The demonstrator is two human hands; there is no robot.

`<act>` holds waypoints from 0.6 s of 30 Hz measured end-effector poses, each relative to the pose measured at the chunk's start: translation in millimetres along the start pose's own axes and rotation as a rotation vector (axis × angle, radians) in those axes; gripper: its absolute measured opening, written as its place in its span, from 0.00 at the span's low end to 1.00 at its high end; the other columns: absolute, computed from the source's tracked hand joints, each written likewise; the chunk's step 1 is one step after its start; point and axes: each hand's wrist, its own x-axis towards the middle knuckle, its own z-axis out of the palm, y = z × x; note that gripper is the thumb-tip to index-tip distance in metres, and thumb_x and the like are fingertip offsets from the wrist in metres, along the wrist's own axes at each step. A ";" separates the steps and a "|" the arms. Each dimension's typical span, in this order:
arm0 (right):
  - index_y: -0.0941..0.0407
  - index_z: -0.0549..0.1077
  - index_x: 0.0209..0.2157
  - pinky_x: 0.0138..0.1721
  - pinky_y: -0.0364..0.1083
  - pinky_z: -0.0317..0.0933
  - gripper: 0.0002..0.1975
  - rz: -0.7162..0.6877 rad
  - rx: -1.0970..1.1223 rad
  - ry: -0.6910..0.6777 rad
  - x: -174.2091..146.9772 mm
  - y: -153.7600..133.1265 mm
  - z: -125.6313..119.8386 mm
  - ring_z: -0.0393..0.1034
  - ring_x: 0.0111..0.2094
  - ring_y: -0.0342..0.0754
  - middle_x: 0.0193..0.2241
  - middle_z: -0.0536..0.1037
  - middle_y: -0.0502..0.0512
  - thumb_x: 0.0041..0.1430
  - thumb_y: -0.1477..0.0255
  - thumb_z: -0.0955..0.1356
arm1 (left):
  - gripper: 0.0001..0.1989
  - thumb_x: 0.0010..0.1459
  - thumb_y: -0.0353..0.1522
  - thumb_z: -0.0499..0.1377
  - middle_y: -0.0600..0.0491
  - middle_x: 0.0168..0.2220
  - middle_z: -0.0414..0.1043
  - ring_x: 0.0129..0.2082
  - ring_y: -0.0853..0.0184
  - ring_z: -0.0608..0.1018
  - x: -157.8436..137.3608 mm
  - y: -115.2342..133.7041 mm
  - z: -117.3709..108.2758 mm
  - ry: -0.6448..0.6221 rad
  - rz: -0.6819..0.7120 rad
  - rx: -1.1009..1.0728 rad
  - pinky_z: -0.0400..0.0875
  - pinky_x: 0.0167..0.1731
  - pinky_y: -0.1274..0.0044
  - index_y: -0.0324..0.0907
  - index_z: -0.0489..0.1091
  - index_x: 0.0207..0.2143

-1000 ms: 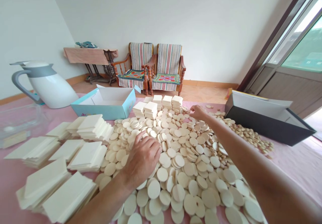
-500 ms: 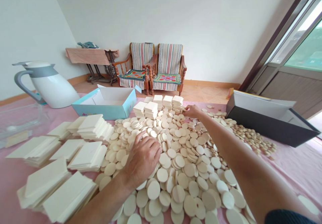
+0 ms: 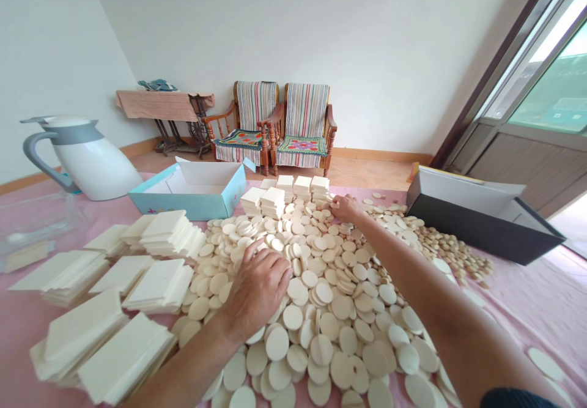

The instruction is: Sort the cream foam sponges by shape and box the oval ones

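Note:
Many thin, pale round wooden discs (image 3: 321, 350) lie in a wide heap across the middle of the cloth. Over the heap's left part rests my left hand (image 3: 259, 285), back up, its fingers curled together; whatever lies beneath them is hidden. My right hand (image 3: 347, 208) reaches to the far side of the heap, thumb and fingers closed at small pale pieces there, too small to make out. Just left of those fingertips stand stacks of small square wooden pieces (image 3: 302, 188).
Stacks of larger square and rectangular boards (image 3: 158, 279) lie on the left. A light-blue box (image 3: 183, 203) and a white jug (image 3: 101, 166) stand behind them. At right are a black box (image 3: 477, 224) and small round pieces (image 3: 452, 249). Pink cloth (image 3: 523, 292) covers the surface.
The view has shifted slightly, so the scene sits a little differently. Both hands keep nearly the same places and poses over the discs.

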 end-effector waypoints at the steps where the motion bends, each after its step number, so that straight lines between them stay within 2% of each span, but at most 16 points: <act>1: 0.58 0.73 0.46 0.44 0.49 0.58 0.18 0.013 0.009 0.001 -2.4 -1.0 -0.3 0.65 0.47 0.57 0.41 0.76 0.65 0.57 0.66 0.64 | 0.11 0.62 0.29 0.50 0.54 0.30 0.73 0.35 0.66 0.73 -0.1 -0.2 0.2 -0.002 -0.001 0.000 0.56 0.55 0.60 0.42 0.70 0.29; 4: 0.58 0.75 0.41 0.38 0.44 0.59 0.14 0.011 0.040 -0.002 -11.6 -4.2 -2.7 0.69 0.42 0.52 0.38 0.77 0.61 0.52 0.71 0.67 | 0.11 0.62 0.29 0.50 0.54 0.30 0.73 0.36 0.66 0.73 -0.2 -0.3 0.5 -0.009 -0.005 -0.001 0.55 0.56 0.60 0.42 0.70 0.29; 7: 0.57 0.77 0.34 0.33 0.40 0.58 0.10 -0.056 0.091 -0.028 -23.8 -6.6 -9.8 0.70 0.36 0.47 0.34 0.78 0.55 0.46 0.75 0.69 | 0.11 0.62 0.29 0.50 0.54 0.30 0.73 0.36 0.66 0.73 -0.2 0.1 0.2 -0.021 -0.010 0.005 0.54 0.57 0.60 0.42 0.70 0.29; 12: 0.57 0.76 0.31 0.29 0.38 0.57 0.09 -0.176 0.224 -0.010 -41.2 -1.8 -28.8 0.68 0.30 0.42 0.28 0.77 0.50 0.46 0.77 0.67 | 0.11 0.62 0.29 0.50 0.54 0.30 0.73 0.36 0.66 0.73 -0.3 -0.4 0.4 -0.019 -0.009 0.009 0.55 0.56 0.61 0.42 0.70 0.29; 15: 0.59 0.74 0.30 0.25 0.38 0.56 0.07 -0.224 0.444 0.027 -48.1 12.9 -35.7 0.65 0.24 0.40 0.23 0.74 0.49 0.46 0.75 0.66 | 0.11 0.62 0.29 0.50 0.54 0.30 0.73 0.36 0.66 0.74 -0.8 -1.1 0.9 -0.021 -0.010 0.007 0.56 0.55 0.61 0.42 0.70 0.29; 18: 0.59 0.73 0.28 0.23 0.39 0.56 0.06 -0.170 0.548 0.079 -58.1 42.1 -38.0 0.64 0.21 0.40 0.19 0.72 0.48 0.45 0.72 0.67 | 0.11 0.62 0.29 0.50 0.54 0.30 0.73 0.36 0.66 0.74 -1.1 -1.8 1.2 -0.025 -0.005 0.009 0.55 0.56 0.61 0.42 0.70 0.30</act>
